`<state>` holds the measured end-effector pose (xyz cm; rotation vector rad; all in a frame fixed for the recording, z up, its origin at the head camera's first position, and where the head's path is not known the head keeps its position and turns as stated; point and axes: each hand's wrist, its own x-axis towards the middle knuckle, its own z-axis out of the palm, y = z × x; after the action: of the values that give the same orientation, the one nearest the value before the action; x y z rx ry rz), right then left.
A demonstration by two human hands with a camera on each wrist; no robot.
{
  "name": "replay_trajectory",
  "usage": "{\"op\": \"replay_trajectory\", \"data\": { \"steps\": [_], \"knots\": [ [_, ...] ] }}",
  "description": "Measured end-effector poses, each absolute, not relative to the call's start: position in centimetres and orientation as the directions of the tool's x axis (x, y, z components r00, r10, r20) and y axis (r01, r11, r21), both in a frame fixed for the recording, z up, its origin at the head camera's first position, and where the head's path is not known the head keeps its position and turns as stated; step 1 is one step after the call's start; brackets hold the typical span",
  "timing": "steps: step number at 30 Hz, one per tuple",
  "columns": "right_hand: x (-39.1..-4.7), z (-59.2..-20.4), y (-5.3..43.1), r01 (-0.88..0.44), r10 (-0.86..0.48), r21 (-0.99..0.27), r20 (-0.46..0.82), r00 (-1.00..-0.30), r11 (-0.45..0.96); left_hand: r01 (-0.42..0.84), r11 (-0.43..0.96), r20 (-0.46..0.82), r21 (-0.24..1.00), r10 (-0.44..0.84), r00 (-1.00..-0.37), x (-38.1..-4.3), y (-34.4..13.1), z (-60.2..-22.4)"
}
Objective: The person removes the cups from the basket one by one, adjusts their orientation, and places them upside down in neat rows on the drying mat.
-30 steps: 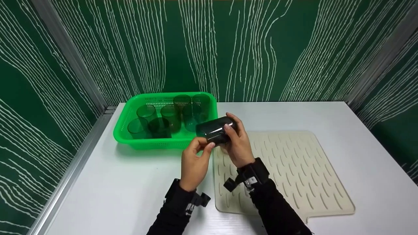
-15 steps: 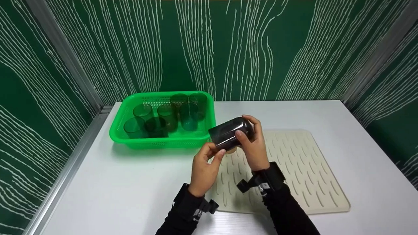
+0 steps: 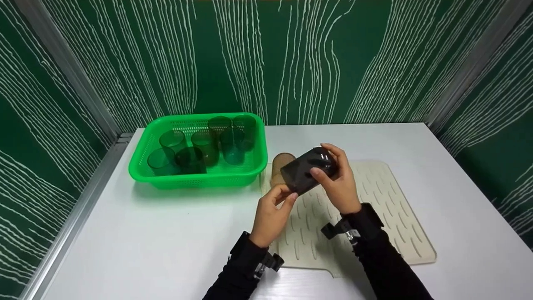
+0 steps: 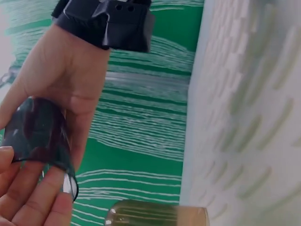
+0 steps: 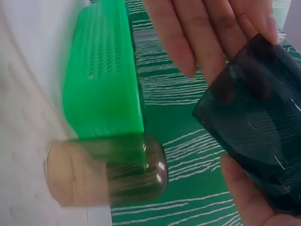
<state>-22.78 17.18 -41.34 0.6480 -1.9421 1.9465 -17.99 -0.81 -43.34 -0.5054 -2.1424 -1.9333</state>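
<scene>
The right hand (image 3: pixel 342 189) has its grip curled round a dark cup (image 3: pixel 303 171) tilted above the mat (image 3: pixel 399 216); the left hand (image 3: pixel 270 221) pinches its rim. A brown cup (image 3: pixel 281 164) stands upside down on the mat.

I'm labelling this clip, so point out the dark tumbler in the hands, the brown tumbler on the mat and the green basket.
Dark tumbler (image 3: pixel 306 170), head view: side wall.
Brown tumbler (image 5: pixel 110 170), right wrist view: side wall.
Green basket (image 3: pixel 200 178), head view: front rim.
</scene>
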Motion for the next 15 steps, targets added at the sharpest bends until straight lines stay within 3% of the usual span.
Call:
{"op": "replay_trajectory", "data": {
  "steps": [5,10,15],
  "knots": [
    [-23.5,-41.2,18.4,-0.522,-0.079,-0.848,0.516,-0.853,0.094,0.400,0.327,0.340,0.856,0.226,-0.913,-17.7,-1.3,-43.7],
    [-24.6,-40.7,19.5,-0.474,-0.020,-0.841,0.487,-0.873,0.260,0.423,0.582,0.290,0.694,0.313,-0.905,-16.9,-2.2,-44.4],
    [-26.7,-41.9,20.9,-0.415,-0.028,-0.807,0.446,-0.895,0.420,0.393,0.743,0.190,0.541,0.348,-0.918,-16.3,-3.0,-45.3]
  ]
}}
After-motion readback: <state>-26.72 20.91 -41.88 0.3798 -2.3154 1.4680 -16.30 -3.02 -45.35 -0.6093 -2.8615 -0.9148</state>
